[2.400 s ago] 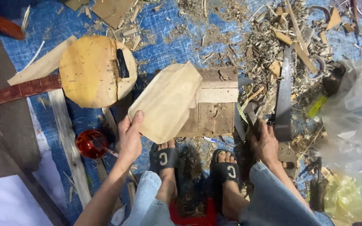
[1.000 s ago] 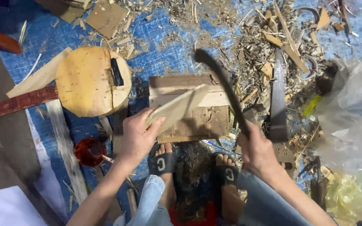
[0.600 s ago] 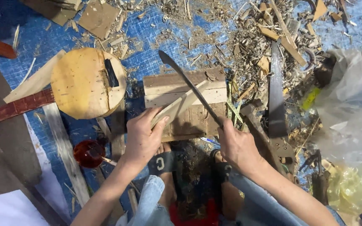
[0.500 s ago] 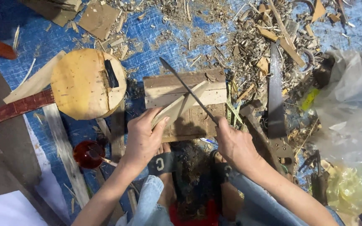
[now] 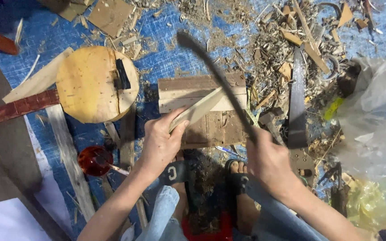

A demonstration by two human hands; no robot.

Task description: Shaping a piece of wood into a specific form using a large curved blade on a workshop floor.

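Wood piece held edge-up on block; blade raised.

Left hand [image 5: 159,145] fingers curled closed around the pale wood slat [image 5: 199,109], which stands on edge across the wooden block [image 5: 202,111] in front of the feet. Right hand [image 5: 269,160] fist tight on the handle of the long dark blade [image 5: 211,73], motion-blurred, lifted above the slat. Round wooden instrument body [image 5: 92,85] lies left of the block.

A blue tarp [image 5: 175,40] covers the floor, littered with wood shavings [image 5: 264,49] and offcuts.
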